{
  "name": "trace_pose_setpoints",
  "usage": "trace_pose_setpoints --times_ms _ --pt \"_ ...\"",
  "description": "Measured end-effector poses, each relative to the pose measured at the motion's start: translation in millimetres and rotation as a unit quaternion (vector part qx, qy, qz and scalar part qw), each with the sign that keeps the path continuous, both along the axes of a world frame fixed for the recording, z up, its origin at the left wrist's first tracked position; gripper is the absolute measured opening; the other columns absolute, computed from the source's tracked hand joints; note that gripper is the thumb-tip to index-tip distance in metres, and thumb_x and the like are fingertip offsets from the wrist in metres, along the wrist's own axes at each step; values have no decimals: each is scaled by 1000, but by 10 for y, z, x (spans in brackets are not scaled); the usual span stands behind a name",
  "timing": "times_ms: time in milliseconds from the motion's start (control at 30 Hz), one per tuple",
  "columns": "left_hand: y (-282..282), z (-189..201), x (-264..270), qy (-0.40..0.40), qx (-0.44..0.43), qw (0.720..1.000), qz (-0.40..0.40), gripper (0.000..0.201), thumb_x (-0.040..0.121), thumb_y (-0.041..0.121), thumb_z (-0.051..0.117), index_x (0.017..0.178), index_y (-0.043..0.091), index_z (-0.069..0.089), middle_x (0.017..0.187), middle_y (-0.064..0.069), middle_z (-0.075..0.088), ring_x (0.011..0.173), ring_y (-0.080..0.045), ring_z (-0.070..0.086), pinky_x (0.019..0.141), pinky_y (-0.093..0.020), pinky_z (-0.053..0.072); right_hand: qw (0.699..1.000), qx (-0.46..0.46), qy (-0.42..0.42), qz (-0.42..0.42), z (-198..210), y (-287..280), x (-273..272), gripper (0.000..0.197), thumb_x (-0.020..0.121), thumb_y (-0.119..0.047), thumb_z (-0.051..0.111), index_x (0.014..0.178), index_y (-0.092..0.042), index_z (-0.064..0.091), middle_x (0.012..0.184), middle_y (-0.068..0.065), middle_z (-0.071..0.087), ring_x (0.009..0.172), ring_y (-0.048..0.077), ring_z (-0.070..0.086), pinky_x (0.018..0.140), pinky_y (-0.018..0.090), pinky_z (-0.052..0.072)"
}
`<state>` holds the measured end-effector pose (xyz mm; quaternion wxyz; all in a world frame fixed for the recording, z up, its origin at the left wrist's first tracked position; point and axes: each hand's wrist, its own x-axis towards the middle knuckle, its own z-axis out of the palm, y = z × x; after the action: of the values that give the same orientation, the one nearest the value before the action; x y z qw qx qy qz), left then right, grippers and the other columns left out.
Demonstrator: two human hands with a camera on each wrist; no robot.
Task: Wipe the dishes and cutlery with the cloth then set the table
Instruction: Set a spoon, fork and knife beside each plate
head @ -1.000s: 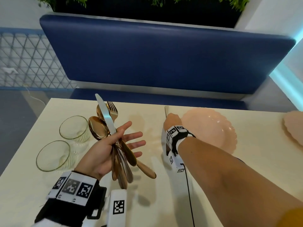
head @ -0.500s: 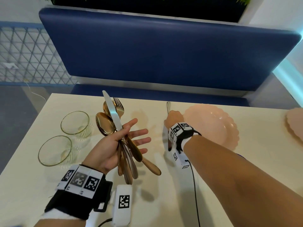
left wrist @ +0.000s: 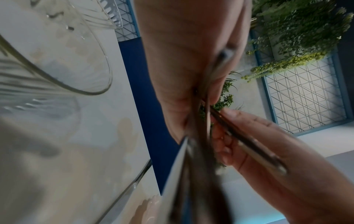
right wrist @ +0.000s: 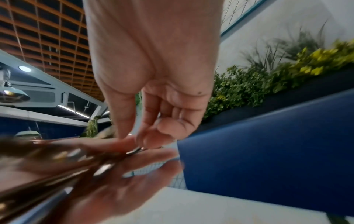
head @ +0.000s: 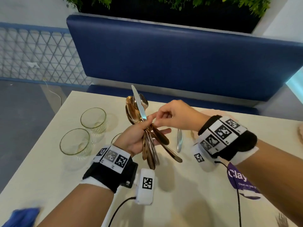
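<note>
My left hand [head: 147, 128] holds a cutlery bundle [head: 133, 112] upright above the table: gold spoons, a fork and a silver knife [head: 137, 102], with the thumb pressing them against the palm. My right hand [head: 155, 120] has come across to the bundle. Its thumb and forefinger pinch one piece near the handles [right wrist: 137, 149]; which piece it is cannot be told. A second silver knife [head: 179, 141] lies flat on the cream table [head: 188, 194], just right of the bundle. In the left wrist view the bundle [left wrist: 197, 174] is a dark blur.
Two clear glasses [head: 93, 117] [head: 74, 142] stand at the table's left. A blue cloth [head: 21, 216] lies at the near left corner. A pink plate [head: 300, 132] shows at the right edge. A blue bench [head: 180, 54] backs the far side.
My right hand let go of the knife it was setting on the table, rose and moved left to the bundle. My left hand kept its hold.
</note>
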<state>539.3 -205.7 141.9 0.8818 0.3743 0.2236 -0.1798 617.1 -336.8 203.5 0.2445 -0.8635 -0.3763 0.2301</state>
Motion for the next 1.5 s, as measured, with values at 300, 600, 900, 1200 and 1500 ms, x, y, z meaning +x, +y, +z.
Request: trace_pose_setpoints --times_ms 300,600,900,1200,1500 --pt "-59 206 14 -11 42 999 -11 32 99 32 39 102 10 62 88 -12 74 80 -29 72 76 -49 55 998 -26 13 -56 -63 0 -131 14 92 -17 55 93 -5 63 70 -3 53 65 8 49 58 20 37" --pt "35 238 -58 -1 96 995 2 34 98 30 41 106 6 63 65 -6 65 47 -11 57 72 -42 58 968 53 -61 -238 34 -388 342 10 89 -11 59 87 -12 69 62 -8 54 60 10 53 51 14 42" --pt "175 214 -54 10 88 995 34 33 97 31 42 106 6 62 59 -3 60 42 -8 50 71 -41 59 885 222 168 -374 -376 -365 992 6 83 -6 69 82 -4 63 71 5 61 55 8 57 52 14 50" --pt "263 141 56 27 82 996 36 32 97 31 43 104 6 63 58 -3 59 41 -8 48 68 -41 60 914 19 179 -364 -1121 5 1199 22 87 -29 64 89 -7 66 65 2 58 60 13 51 69 26 46" --pt "358 136 178 31 87 995 34 32 97 31 42 102 7 63 57 -3 59 40 -7 46 70 -41 59 930 -138 93 -327 -1386 212 1309 34 81 -28 71 98 -1 59 90 14 67 77 25 66 73 31 55"
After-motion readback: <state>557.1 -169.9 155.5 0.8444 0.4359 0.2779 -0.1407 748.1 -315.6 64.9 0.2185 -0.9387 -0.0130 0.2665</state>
